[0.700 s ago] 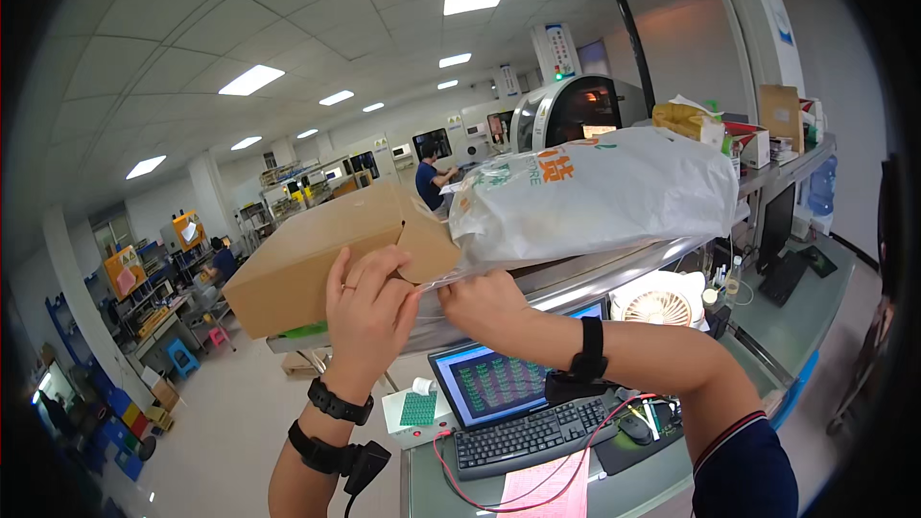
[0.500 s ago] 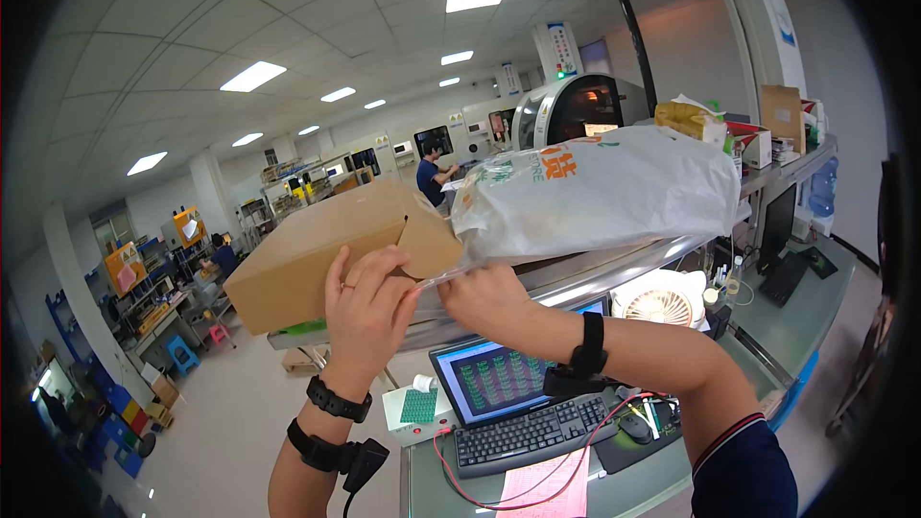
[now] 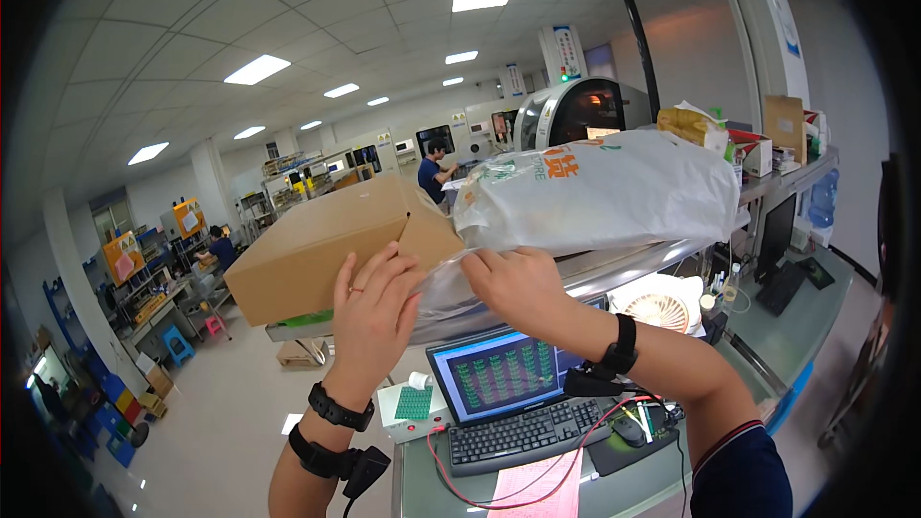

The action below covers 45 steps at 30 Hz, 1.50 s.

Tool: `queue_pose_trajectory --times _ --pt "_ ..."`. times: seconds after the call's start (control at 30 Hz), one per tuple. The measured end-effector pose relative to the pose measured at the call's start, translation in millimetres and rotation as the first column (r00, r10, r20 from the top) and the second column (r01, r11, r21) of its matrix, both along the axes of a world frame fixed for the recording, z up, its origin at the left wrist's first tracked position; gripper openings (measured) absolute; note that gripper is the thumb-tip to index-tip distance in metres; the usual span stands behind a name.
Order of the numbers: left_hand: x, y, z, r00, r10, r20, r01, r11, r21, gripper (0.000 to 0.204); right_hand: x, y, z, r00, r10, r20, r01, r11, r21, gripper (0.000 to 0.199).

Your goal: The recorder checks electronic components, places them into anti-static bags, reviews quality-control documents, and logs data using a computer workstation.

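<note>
A white plastic bag (image 3: 614,192) with orange and green print lies bulging on the raised shelf, and what is inside it cannot be seen. Its thin, loose edge stretches between my two hands. My left hand (image 3: 379,317) pinches one end of that edge, fingers raised beside the front corner of a brown cardboard box (image 3: 317,240). At the other end, my right hand (image 3: 518,288) grips the plastic with curled fingers, just below the bag's front. The box sits left of the bag, one flap angled toward it.
Below the shelf stand a monitor (image 3: 504,379), a keyboard (image 3: 528,434) and a lit white fan (image 3: 662,305). A red cable (image 3: 436,480) loops over a pink sheet (image 3: 542,487). Small boxes (image 3: 753,152) crowd the shelf's right end. A co-worker (image 3: 434,173) is farther back.
My right hand has moved right and slightly up, away from my left hand, pulling the bag's edge out wider between them. The left hand has shifted only slightly.
</note>
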<state>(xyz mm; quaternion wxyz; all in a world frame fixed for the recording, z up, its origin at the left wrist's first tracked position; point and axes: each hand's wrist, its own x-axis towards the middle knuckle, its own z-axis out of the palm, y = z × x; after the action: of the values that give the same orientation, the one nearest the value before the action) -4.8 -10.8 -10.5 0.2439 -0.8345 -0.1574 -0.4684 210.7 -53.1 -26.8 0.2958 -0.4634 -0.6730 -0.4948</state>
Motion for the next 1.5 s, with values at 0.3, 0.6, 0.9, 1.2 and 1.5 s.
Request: queue_pose_trajectory --times 0.3,0.6,0.9,1.2,1.5 --pt "12 7 -21 0.989 0.147 -0.007 -0.146 0.984 0.098 0.031 -10 -38 17 0.807 0.588 -0.056 -0.585 0.809 0.054 0.018" --pt "-6 -24 -60 0.997 0.070 -0.016 -0.071 0.995 -0.075 0.037 5 -124 -24 0.384 0.401 -0.832 -0.794 0.603 -0.075 0.016" --pt "-42 -85 -173 0.925 -0.334 0.182 0.364 0.639 -0.678 0.037 15 -87 -151 0.195 -0.224 -0.955 -0.856 0.436 -0.277 0.034" --pt "3 -107 -217 0.887 -0.433 0.159 0.241 0.141 -0.960 0.082 -8 -83 -199 -0.208 -0.315 -0.926 -0.977 0.114 0.181 0.031" --pt "8 -89 -238 0.870 -0.227 0.437 0.387 -0.235 -0.892 0.056 1 -87 -213 -0.082 -0.354 -0.932 -0.997 0.042 0.072 0.030"
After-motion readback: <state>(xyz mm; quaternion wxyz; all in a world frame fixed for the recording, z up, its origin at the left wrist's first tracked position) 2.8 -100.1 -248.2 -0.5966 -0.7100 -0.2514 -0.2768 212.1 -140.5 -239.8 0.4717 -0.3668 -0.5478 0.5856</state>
